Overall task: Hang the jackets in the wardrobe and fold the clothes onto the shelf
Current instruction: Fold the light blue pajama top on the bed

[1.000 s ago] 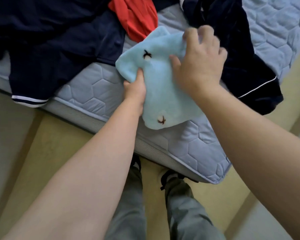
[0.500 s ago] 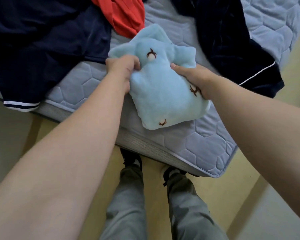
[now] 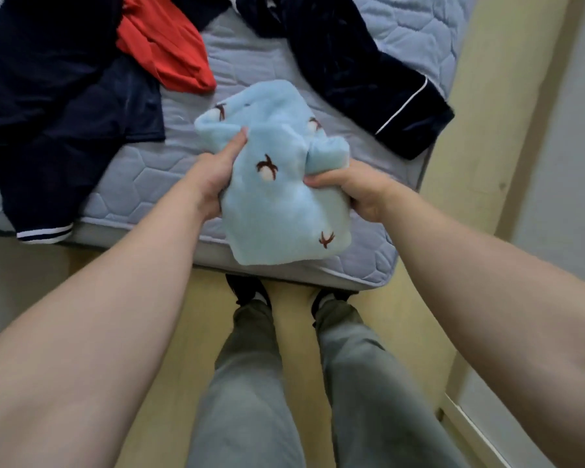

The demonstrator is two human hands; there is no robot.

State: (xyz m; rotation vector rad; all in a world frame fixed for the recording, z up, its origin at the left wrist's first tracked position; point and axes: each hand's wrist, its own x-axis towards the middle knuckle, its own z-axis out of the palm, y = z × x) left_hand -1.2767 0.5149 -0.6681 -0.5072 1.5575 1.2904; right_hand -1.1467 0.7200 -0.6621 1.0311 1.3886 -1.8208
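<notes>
Two bare hands, the left hand (image 3: 213,179) and the right hand (image 3: 358,190), are in view over one bed (image 3: 250,62). One pale blue fleece (image 3: 277,204) is between them, with five small brown embroidered motifs showing on it. Four other garments lie on the quilted mattress: one red garment (image 3: 169,45) and three navy ones. These are a navy top (image 3: 31,55) at far left, navy shorts (image 3: 92,130) with one white-striped hem hanging over the edge, and a navy jacket (image 3: 362,72) edged by one line of white piping. Two grey trouser legs (image 3: 250,383) and two dark shoes (image 3: 247,288) stand on the floor (image 3: 470,96).
</notes>
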